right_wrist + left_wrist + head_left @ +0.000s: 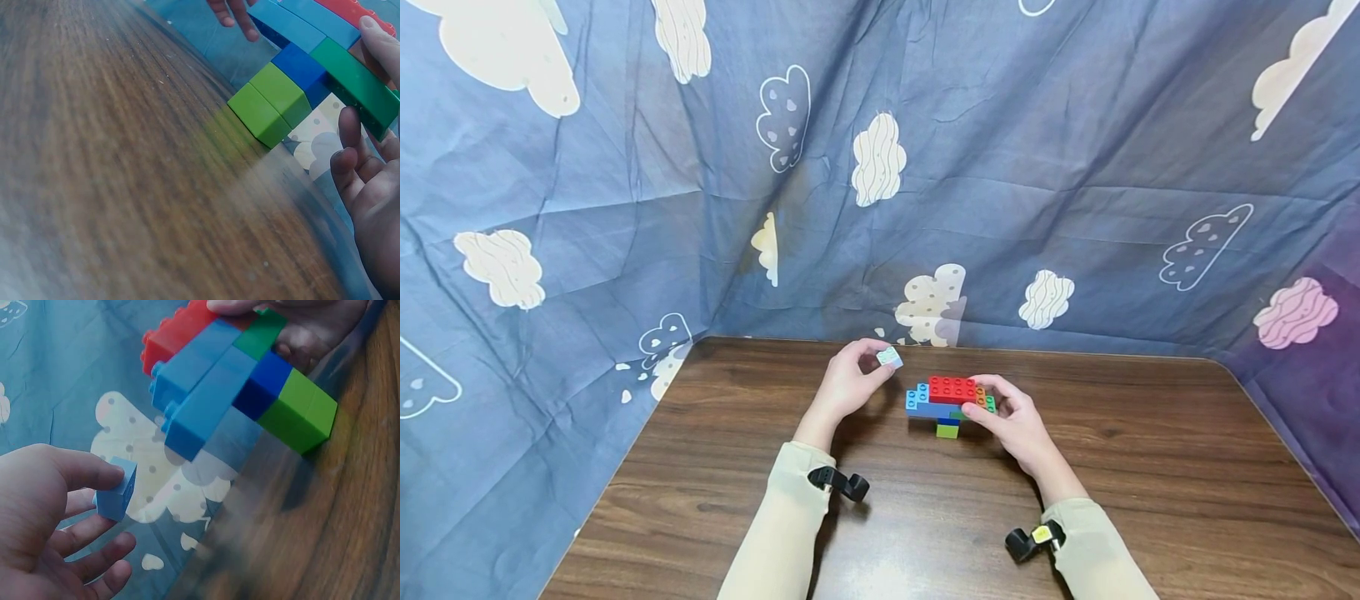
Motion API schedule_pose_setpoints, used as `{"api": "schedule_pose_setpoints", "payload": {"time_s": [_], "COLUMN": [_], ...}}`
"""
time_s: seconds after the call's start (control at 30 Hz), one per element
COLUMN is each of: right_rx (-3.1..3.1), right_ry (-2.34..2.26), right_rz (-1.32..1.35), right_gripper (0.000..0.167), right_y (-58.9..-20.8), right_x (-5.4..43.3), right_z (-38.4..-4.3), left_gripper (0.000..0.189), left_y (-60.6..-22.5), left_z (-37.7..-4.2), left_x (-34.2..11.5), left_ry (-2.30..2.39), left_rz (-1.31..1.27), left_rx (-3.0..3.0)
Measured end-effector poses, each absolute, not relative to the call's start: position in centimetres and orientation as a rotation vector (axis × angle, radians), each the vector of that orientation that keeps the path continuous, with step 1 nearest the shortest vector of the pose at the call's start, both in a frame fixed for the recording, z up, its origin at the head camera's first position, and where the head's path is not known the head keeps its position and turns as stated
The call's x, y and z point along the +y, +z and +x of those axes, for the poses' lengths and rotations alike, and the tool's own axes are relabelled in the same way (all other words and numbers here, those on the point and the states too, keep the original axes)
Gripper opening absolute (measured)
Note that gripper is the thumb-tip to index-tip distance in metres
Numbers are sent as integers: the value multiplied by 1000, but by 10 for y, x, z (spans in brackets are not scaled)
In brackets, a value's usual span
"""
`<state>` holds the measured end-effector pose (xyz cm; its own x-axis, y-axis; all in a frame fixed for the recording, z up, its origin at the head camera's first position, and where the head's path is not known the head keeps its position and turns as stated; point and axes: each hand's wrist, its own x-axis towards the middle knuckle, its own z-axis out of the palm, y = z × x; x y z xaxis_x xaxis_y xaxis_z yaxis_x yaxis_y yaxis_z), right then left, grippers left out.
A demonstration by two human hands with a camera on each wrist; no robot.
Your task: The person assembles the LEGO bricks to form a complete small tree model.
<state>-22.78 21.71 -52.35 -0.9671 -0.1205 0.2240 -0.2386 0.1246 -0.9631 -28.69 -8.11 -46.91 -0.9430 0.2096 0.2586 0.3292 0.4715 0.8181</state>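
Observation:
Between thumb and index finger, my left hand pinches a small light blue brick, to the left of a brick structure. The structure stands on the table, carried by lime green bricks at its foot with a dark blue brick above. Wider layers spread over that: light blue bricks to the left, a green brick to the right, and a red brick on top. My right hand grips the structure's right end, thumb in front and fingers behind.
A brown wooden table lies under both hands. Behind it hangs a blue cloth with cloud prints, meeting the table's back edge. Black cameras on straps sit at both wrists.

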Motion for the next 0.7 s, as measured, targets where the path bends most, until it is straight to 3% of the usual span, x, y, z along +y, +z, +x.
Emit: {"api": "schedule_pose_setpoints", "payload": {"time_s": [0.7], "right_rx": [-2308], "right_ry": [1977], "right_rz": [355], "right_gripper": [40], "right_y": [-523], "right_x": [218], "right_z": [-228], "left_gripper": [36], "left_y": [-441], "left_z": [-267], "left_x": [-59], "left_ry": [-1459], "left_rz": [-679], "left_rx": [-2563]}}
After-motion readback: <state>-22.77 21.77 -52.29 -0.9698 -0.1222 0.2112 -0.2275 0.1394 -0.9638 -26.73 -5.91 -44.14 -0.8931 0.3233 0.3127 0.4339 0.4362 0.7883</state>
